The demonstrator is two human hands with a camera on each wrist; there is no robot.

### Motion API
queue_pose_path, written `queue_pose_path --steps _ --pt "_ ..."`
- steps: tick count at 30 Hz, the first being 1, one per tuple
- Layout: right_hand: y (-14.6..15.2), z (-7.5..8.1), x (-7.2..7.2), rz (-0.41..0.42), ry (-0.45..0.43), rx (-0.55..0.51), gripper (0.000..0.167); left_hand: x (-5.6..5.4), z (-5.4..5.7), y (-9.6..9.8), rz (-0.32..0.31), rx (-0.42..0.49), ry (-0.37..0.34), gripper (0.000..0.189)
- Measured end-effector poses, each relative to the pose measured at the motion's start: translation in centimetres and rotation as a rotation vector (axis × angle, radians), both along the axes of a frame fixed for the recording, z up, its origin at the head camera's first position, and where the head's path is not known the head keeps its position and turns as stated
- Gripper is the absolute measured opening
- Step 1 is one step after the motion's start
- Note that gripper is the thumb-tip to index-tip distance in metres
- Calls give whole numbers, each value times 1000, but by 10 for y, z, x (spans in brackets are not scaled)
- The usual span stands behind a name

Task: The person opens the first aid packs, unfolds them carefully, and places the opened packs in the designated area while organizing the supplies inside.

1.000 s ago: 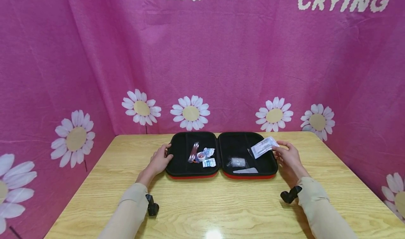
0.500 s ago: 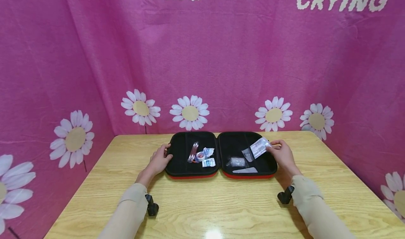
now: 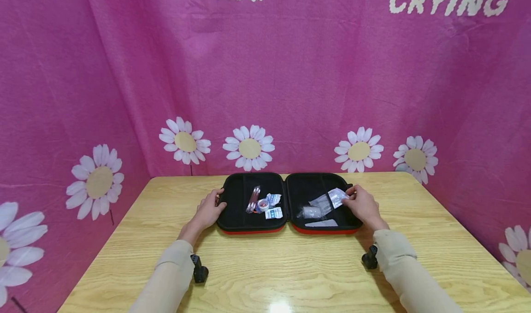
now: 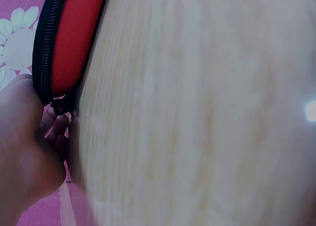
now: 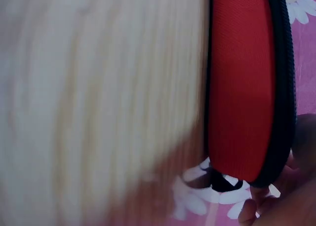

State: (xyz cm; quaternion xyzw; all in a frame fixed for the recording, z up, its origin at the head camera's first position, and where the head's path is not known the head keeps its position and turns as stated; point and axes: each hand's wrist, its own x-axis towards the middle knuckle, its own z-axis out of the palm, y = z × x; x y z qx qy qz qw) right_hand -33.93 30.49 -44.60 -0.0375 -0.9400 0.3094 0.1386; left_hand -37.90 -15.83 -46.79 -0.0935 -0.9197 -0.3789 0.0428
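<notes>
An unfolded zip case (image 3: 232,202), black inside with a red shell (image 4: 76,38), lies flat on the table. At its left end my left hand (image 3: 209,209) grips the rim, thumb on top and fingers curled around the side. My right hand (image 3: 362,205) pinches a packet (image 3: 338,197) with a printed silvery part and a clear part, over the right half of the case. Near the packet lie a wrapped roll of bandage (image 3: 311,212) and a flat whitish strip (image 3: 321,223). In the right wrist view the case's red side (image 5: 242,82) shows, but the packet is hidden.
In the case's left half lie red-brown sticks in clear wrap (image 3: 253,200), a small tape roll (image 3: 263,205) and two white-and-blue packets, one a sachet (image 3: 274,213). A wooden table (image 3: 282,267) carries the case; a pink flowered cloth (image 3: 265,87) hangs behind.
My right hand has moved left and slightly inward with the packet, which has come down nearer the bandage roll, its clear part showing more. The left hand has stayed on the rim.
</notes>
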Motion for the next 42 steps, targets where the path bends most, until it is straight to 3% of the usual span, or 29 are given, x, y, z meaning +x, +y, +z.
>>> queue_pose_path --steps 10,22,33,39,42 --pt "0 4 -2 -112 33 -30 25 0 0 1 4 -4 10 51" --pt "-12 12 -1 24 -79 51 21 -2 -1 1 2 -2 12 52" --pt "-21 16 -2 125 -129 96 15 0 -1 0 6 -3 2 52" --pt "-27 22 -2 217 -183 118 20 0 -1 0 10 -6 5 52" --pt "-28 25 -2 207 -198 133 25 0 0 1 10 -5 3 52"
